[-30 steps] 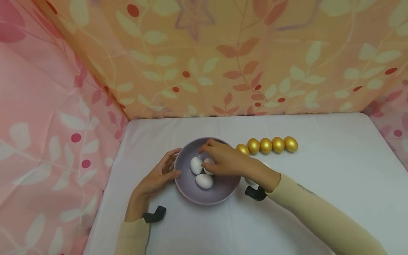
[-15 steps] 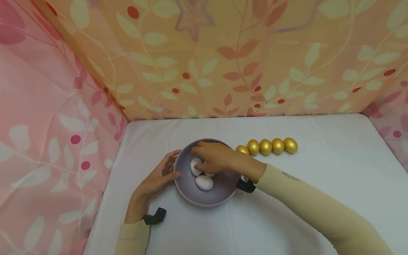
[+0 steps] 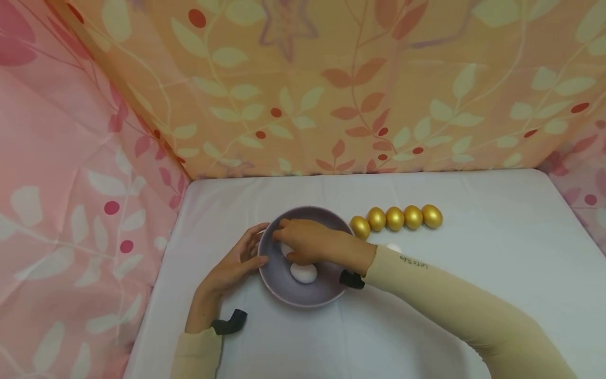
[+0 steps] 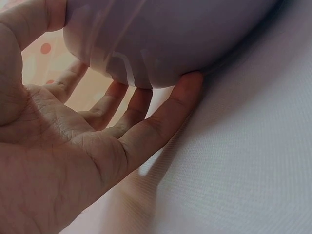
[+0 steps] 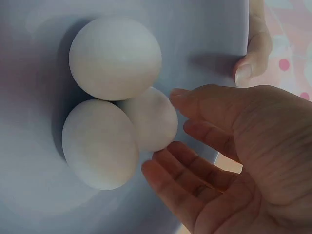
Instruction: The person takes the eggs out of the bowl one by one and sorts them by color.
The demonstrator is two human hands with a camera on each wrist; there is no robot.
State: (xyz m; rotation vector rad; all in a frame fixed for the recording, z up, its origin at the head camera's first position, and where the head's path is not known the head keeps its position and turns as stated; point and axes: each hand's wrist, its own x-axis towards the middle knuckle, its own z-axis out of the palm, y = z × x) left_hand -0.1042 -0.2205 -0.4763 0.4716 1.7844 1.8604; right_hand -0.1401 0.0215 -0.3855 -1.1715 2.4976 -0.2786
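A purple bowl (image 3: pixel 307 297) with three white eggs in it stands on the white-covered table. My left hand (image 3: pixel 236 263) holds the bowl's left side, thumb at the rim and fingers (image 4: pixel 173 107) against the outer wall. My right hand (image 3: pixel 307 239) is inside the bowl, thumb and fingertips spread at the edges of the leftmost white egg (image 5: pixel 156 119), which my hand partly covers in the head view. Beside that egg sit another white egg (image 5: pixel 100 146) and a third white egg (image 5: pixel 114 58); one of these is hidden under my hand from above.
Several gold eggs (image 3: pixel 395 218) form a row on the table right of the bowl. A white rounded thing (image 3: pixel 393 247) shows partly from behind my right sleeve. Patterned cloth walls (image 3: pixel 303 95) stand behind and left of the table.
My right hand has moved left across the bowl, from the right egg to the leftmost one, covering more of the eggs. My left hand has stayed at the bowl.
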